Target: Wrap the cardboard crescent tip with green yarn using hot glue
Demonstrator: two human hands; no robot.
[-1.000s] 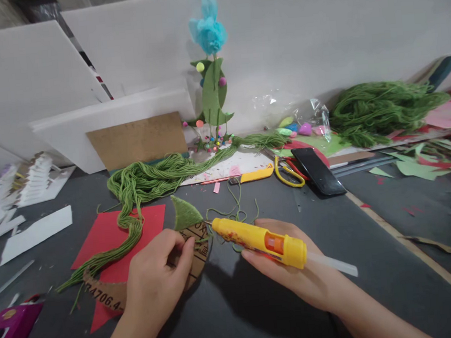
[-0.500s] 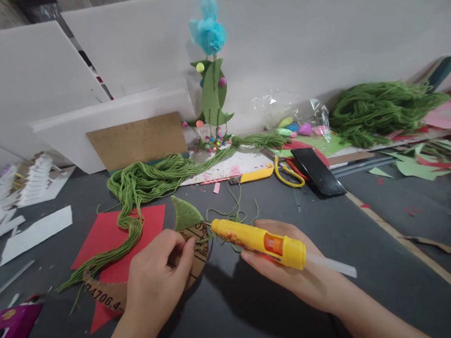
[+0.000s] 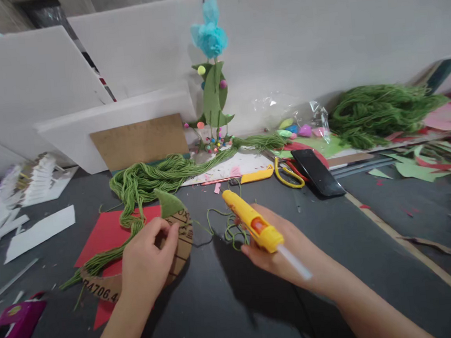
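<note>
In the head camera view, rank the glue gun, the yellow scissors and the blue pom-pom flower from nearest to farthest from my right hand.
1. The glue gun: held in the right hand.
2. The yellow scissors: flat on the table, just beyond that hand.
3. The blue pom-pom flower: far back, standing against the white wall.

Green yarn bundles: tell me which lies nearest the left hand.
The long skein trailing over the red paper beside the left hand; the tangled heap sits far right.

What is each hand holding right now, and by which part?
The left hand pinches the cardboard at its edge, just below the green tip. The right hand grips the glue gun by its rear end.
</note>
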